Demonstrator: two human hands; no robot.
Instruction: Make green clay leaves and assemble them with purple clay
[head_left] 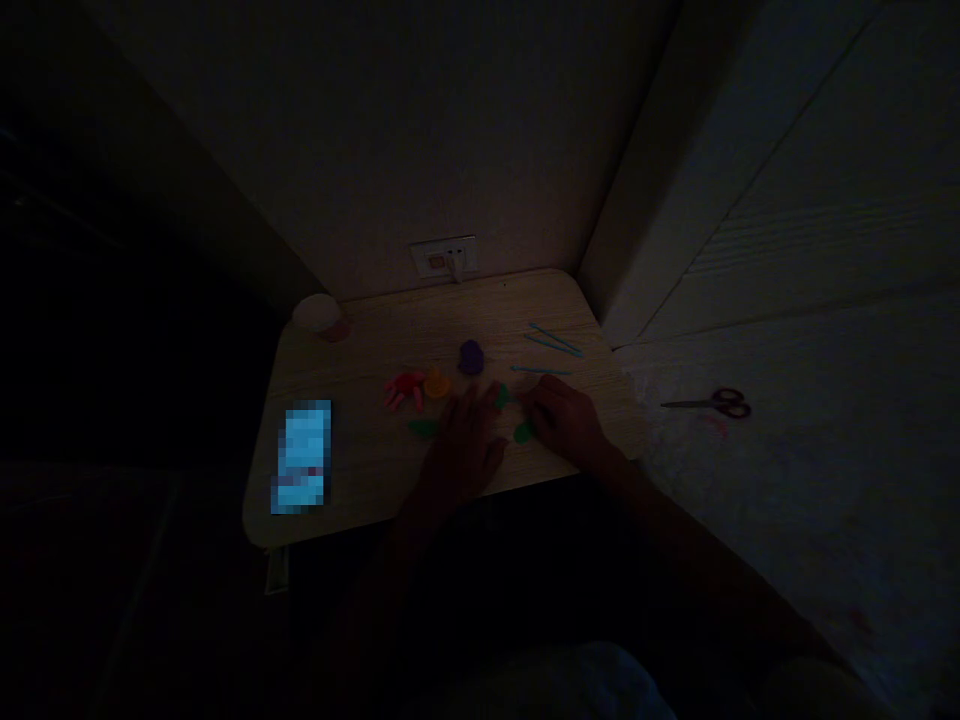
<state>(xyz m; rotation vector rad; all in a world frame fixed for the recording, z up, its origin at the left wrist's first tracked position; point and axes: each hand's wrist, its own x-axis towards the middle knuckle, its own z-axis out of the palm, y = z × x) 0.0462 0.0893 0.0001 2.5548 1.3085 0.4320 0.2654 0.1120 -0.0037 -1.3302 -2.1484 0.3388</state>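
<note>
- A pale wood-grained table (375, 480) stands against the wall (375, 130); the room is very dark, so fine detail is lost.
- At the table's far left stands a cup (321, 314); at its near left lies a lit screen (304, 455) (its content is blurred into blocks).
- On the wall beyond the far edge is a socket (436, 262) with a plug (455, 266) in it.
- Just left of the left hand (466, 440) sit a red and pink figure (407, 386) and an orange piece (436, 383), side by side; a purple lump (471, 357) lies farther off.
- Three thin blue sticks (541, 370) lie far of the right hand (562, 415); scissors (712, 404) rest beyond the table's right side, blades to the left.
- Three green pieces lie around the hands: the left green piece (424, 428) has its long axis running left to right; the near green piece (523, 431) slants from near left to far right; the far green piece (503, 395) is between the hands, by the left fingertips, its direction unclear.
- The left hand is palm down, fingers extended and slightly apart, clasping nothing.
- The right hand's fingers are curled (whether they pinch anything, I cannot tell), partly hiding the near green piece.
</note>
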